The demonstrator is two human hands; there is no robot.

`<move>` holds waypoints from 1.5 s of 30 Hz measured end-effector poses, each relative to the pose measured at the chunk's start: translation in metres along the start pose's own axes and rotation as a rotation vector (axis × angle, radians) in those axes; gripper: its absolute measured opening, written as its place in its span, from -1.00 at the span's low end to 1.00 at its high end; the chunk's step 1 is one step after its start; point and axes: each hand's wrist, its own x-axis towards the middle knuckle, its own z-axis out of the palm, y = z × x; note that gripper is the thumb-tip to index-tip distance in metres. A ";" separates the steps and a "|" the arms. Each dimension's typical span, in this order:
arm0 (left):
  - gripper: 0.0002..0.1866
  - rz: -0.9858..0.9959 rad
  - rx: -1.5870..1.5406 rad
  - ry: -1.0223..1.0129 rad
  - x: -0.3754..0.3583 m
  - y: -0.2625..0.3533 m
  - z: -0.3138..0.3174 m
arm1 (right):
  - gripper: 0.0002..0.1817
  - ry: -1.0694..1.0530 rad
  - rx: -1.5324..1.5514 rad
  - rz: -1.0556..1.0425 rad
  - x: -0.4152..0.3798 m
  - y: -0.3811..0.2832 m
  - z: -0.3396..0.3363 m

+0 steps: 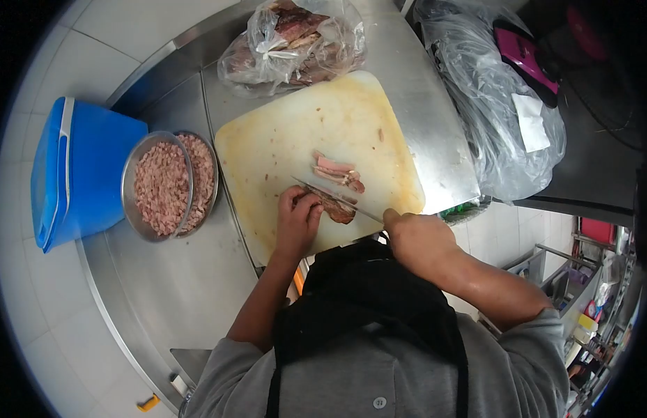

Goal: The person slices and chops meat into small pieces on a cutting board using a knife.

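Observation:
On a yellowed white cutting board (281, 132) lies a browned piece of meat (339, 212), with cut pink slices (334, 167) just beyond it. My left hand (299, 217) presses on the near piece with its fingers curled over the left end. My right hand (421, 240) is closed round the handle of a knife (365, 211), whose handle is mostly hidden in the fist. The blade runs across the meat from right to left, its tip beside my left fingertips, between the held piece and the slices.
Left of the board, two overlapping metal bowls (130, 202) hold diced meat, beside a blue cooler (93, 167). A clear bag of meat (295, 52) rests behind the board. At right stand a large plastic-wrapped bundle (476, 90) and a pink-black object (525, 59).

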 end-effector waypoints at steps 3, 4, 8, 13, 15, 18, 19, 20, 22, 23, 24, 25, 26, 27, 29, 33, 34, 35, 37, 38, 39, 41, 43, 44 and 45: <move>-0.77 -0.008 0.010 0.001 -0.002 0.000 0.001 | -0.81 -0.046 0.001 -0.011 0.013 -0.001 0.002; -0.77 -0.009 0.010 -0.007 -0.001 -0.001 0.000 | -0.80 -0.064 0.007 -0.029 0.019 -0.001 0.008; -0.76 0.039 0.051 0.013 0.000 0.000 -0.002 | -0.80 0.112 0.051 -0.136 0.068 -0.010 0.038; -0.78 0.068 0.049 0.042 0.001 -0.001 0.000 | -0.83 0.069 -0.019 -0.100 0.040 -0.014 0.002; -0.78 0.059 0.011 0.040 0.001 0.002 -0.001 | -0.84 0.016 -0.065 -0.069 0.010 -0.021 -0.020; -0.79 0.085 0.052 0.042 0.000 0.000 -0.001 | -0.85 -0.043 -0.093 -0.008 -0.002 -0.020 -0.022; -0.79 0.084 0.048 0.040 0.001 0.001 -0.001 | -0.83 -0.042 -0.078 0.017 -0.002 -0.020 -0.020; -0.79 0.092 0.053 0.047 0.001 0.002 -0.002 | -0.83 -0.044 -0.077 0.020 0.002 -0.021 -0.017; -0.79 0.094 0.063 0.052 0.001 0.002 -0.003 | -0.83 -0.028 -0.003 -0.027 0.021 -0.027 -0.006; -0.78 0.095 0.065 0.041 0.001 0.001 -0.004 | -0.83 -0.033 0.003 -0.026 0.034 -0.030 0.002; -0.78 0.101 0.065 0.034 0.002 0.001 -0.004 | -0.83 0.006 0.031 -0.054 0.050 -0.031 0.010; -0.78 0.104 0.067 0.033 0.002 0.002 -0.004 | -0.82 0.048 0.058 -0.083 0.057 -0.033 0.011; -0.81 0.096 0.060 0.034 0.003 0.002 -0.004 | -0.81 0.042 0.059 -0.103 0.055 -0.032 0.007; -0.84 0.082 0.050 0.028 0.001 0.003 -0.004 | -0.81 0.043 0.063 -0.098 0.045 -0.031 0.001; -0.81 0.085 0.041 0.029 0.003 0.003 -0.003 | -0.80 -0.047 -0.013 -0.033 0.023 -0.029 -0.013; -0.80 0.052 0.041 0.023 0.003 0.004 -0.003 | -0.82 -0.092 -0.026 0.041 0.033 -0.019 0.015; -0.80 0.052 0.039 0.019 0.001 0.004 -0.002 | -0.82 -0.024 -0.006 -0.019 0.048 -0.017 0.032; -0.80 0.063 0.042 0.032 -0.001 0.002 -0.001 | -0.82 0.047 0.011 -0.084 0.058 -0.014 0.044; -0.81 0.071 0.048 0.042 -0.005 0.002 -0.002 | -0.81 0.075 0.021 -0.099 0.055 -0.009 0.047; -0.81 0.066 0.027 0.034 -0.002 0.002 -0.003 | -0.81 0.046 0.004 -0.095 0.051 -0.009 0.034; -0.82 0.064 0.009 0.034 0.003 0.001 -0.003 | -0.80 0.024 -0.016 -0.098 0.049 -0.010 0.020; -0.82 0.055 -0.012 0.057 0.002 -0.001 -0.003 | -0.81 0.029 -0.013 -0.083 0.031 -0.012 0.005; -0.82 0.042 -0.047 0.068 0.001 -0.003 -0.002 | -0.83 0.025 -0.008 -0.051 0.017 -0.015 -0.003; -0.81 0.055 -0.020 0.056 0.001 -0.003 -0.002 | -0.83 0.022 -0.030 -0.039 0.011 -0.015 -0.006; -0.80 0.065 0.009 0.046 0.000 -0.002 -0.001 | -0.84 0.017 -0.053 -0.030 0.006 -0.015 -0.009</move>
